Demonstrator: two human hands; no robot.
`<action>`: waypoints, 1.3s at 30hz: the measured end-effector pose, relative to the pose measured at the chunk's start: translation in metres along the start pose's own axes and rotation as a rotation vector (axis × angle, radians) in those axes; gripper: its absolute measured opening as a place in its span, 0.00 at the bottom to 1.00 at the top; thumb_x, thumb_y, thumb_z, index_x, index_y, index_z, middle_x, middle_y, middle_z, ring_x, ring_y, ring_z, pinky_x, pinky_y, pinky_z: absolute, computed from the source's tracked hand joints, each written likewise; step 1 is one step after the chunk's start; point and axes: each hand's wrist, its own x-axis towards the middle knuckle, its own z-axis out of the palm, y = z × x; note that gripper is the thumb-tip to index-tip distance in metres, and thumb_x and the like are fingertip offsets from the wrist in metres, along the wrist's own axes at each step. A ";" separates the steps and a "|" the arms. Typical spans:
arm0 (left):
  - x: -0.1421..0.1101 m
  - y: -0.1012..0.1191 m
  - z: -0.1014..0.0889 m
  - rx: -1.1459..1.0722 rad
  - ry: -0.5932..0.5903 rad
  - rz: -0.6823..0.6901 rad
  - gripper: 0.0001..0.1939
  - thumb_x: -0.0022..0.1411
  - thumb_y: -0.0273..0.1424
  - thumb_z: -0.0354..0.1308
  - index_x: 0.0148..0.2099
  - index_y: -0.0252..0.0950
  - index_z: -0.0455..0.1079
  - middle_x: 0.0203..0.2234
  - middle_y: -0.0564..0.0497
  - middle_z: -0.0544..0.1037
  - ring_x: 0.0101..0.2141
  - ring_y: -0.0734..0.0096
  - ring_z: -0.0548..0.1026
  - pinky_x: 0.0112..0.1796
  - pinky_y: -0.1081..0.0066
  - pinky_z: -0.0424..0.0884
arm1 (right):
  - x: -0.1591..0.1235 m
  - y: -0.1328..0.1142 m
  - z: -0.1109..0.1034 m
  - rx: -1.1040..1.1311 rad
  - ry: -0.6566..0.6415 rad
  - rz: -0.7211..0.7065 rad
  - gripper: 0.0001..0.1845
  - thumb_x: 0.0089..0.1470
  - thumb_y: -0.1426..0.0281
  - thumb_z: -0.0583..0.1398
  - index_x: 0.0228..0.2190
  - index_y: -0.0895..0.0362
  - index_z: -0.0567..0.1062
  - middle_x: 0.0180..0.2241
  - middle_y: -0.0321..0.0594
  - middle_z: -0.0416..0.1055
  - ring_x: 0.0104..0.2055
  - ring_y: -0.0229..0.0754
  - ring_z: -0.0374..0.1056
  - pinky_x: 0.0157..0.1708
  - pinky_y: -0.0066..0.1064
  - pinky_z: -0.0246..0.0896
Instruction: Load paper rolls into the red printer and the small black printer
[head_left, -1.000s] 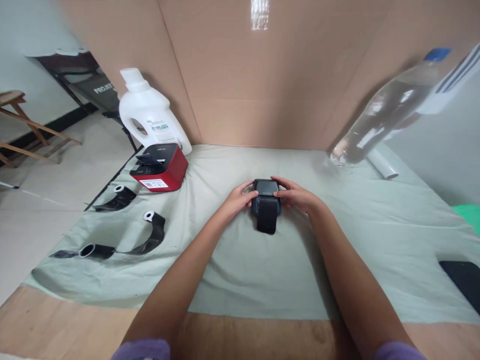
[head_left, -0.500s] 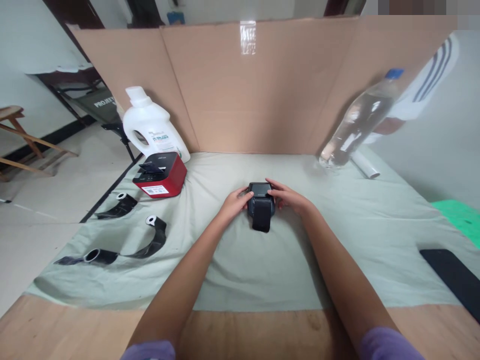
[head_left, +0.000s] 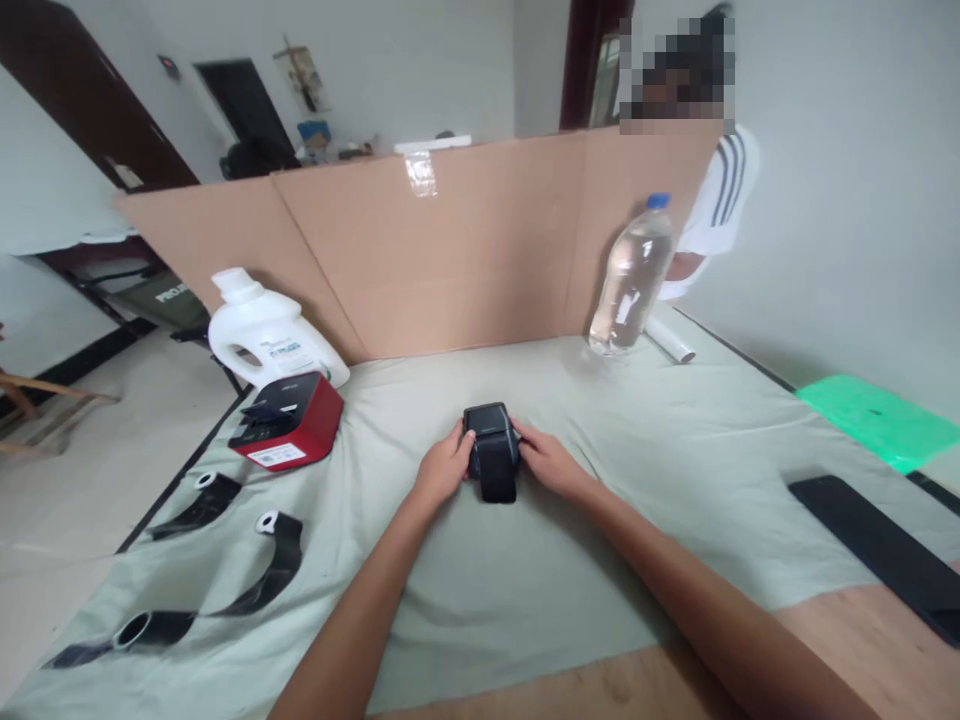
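Note:
A small black boxy device (head_left: 487, 418), which looks like a portable printer, sits on the green cloth in front of me. From its near side a wide black strip (head_left: 498, 475) hangs down onto the cloth. My left hand (head_left: 448, 463) grips the left side, thumb at the front edge. On the opposite side, my right hand (head_left: 551, 460) closes its fingers against the casing; some fingertips are hidden behind it.
Left on the cloth (head_left: 420, 400) are a red and black printer (head_left: 315, 430), a white jug (head_left: 274, 335) and black rolls (head_left: 169, 628). A water bottle (head_left: 634, 280) stands by the cardboard screen (head_left: 450, 260). A phone-like black slab (head_left: 870, 540) lies right; a person's sleeve (head_left: 724, 200) shows behind.
My view has tilted up and turned, so the table things appear lower. My right fingers have slid from the device's top edge down to its right side. Both hands stay on it.

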 end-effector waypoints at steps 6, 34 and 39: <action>0.026 0.042 0.053 -0.238 -0.054 0.058 0.31 0.73 0.47 0.42 0.67 0.34 0.63 0.15 0.55 0.71 0.17 0.66 0.70 0.23 0.71 0.65 | -0.014 0.015 -0.048 0.049 0.179 -0.036 0.30 0.61 0.60 0.56 0.63 0.52 0.71 0.65 0.40 0.65 0.68 0.52 0.61 0.69 0.50 0.48; 0.144 0.188 0.218 -0.191 -0.090 0.223 0.32 0.74 0.41 0.46 0.75 0.36 0.52 0.63 0.39 0.71 0.62 0.53 0.69 0.59 0.61 0.64 | -0.005 0.083 -0.216 0.170 0.715 0.146 0.41 0.60 0.39 0.49 0.58 0.55 0.74 0.63 0.44 0.69 0.68 0.48 0.61 0.70 0.46 0.47; 0.135 0.194 0.219 -0.034 -0.131 0.166 0.35 0.74 0.43 0.42 0.77 0.39 0.43 0.61 0.36 0.73 0.59 0.48 0.73 0.56 0.56 0.66 | 0.003 0.088 -0.218 0.155 0.766 0.139 0.39 0.58 0.40 0.51 0.54 0.55 0.75 0.61 0.45 0.70 0.67 0.48 0.60 0.68 0.45 0.51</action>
